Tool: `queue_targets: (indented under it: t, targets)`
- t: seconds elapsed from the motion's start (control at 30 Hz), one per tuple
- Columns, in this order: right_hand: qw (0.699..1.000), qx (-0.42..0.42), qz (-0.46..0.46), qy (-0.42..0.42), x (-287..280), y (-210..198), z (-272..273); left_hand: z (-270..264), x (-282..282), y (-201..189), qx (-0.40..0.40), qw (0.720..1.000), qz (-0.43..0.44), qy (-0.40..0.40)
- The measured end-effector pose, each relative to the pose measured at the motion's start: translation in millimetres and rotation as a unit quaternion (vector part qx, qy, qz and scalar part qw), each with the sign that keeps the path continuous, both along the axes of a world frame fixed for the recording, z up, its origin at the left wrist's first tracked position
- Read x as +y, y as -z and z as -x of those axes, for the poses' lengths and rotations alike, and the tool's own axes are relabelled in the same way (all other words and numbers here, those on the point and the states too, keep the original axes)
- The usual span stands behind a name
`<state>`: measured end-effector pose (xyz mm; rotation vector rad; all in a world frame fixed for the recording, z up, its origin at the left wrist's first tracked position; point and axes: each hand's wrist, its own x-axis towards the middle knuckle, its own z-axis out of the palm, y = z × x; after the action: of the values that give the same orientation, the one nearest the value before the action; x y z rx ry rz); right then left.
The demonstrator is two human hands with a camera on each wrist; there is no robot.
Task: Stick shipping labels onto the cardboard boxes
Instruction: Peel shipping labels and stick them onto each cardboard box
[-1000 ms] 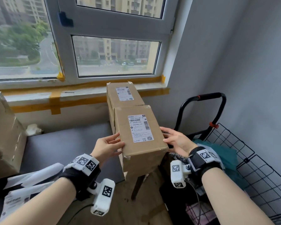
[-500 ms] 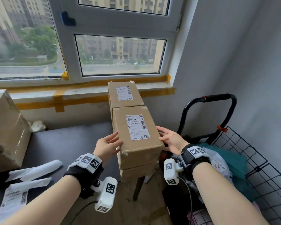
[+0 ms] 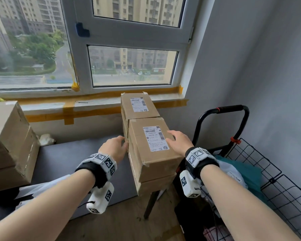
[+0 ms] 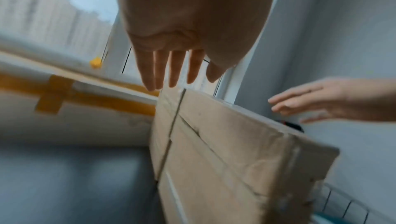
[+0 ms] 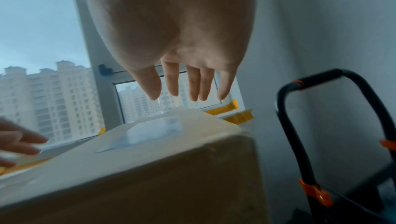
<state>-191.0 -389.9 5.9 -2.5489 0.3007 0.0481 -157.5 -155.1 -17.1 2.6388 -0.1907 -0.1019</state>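
Note:
A cardboard box (image 3: 161, 165) with a white shipping label (image 3: 155, 140) on its top sits on another box (image 3: 155, 186). Behind it stands a second labelled box (image 3: 139, 106). My left hand (image 3: 114, 146) is open at the near box's left upper edge, fingers (image 4: 171, 75) straight; I cannot tell whether they touch it. My right hand (image 3: 178, 141) hovers open over the box's right top edge, fingers (image 5: 193, 85) straight and holding nothing. The wrist views show the same box (image 4: 225, 151) and its label (image 5: 147, 132).
A large cardboard box (image 3: 9, 145) sits at the left on a dark table (image 3: 68, 157), with white label sheets (image 3: 42, 186) at its front. A black-handled cart (image 3: 221, 110) with a wire basket (image 3: 276, 180) stands at the right. The windowsill (image 3: 94, 105) runs behind.
Both hands gripped the near box by its sides; now they have let go. The right hand has risen over the top edge, and the left has moved forward along the left side.

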Motion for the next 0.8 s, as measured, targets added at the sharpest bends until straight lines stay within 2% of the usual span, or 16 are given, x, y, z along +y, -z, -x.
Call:
queue_targets:
  t: [0.1,0.33,0.57,0.8]
  targets:
    - [0.997,0.0,0.073,-0.041,37.2,-15.4,-7.6,-10.8,29.0,-16.1,-0.048,0.993,-0.101,0.048]
    - [0.981,-0.026,0.147,-0.123,157.4,-33.3,-40.8,-28.2,123.8,-36.4,-0.102,0.971,-0.201,0.081]
    - [0.959,-0.038,0.166,-0.224,287.9,-30.3,-81.0,-36.0,245.2,-42.9,-0.118,0.969,-0.218,0.012]
    - [0.93,-0.027,0.155,-0.333,404.9,-17.9,-114.3,-33.2,352.5,-34.5,-0.088,0.955,-0.27,-0.089]
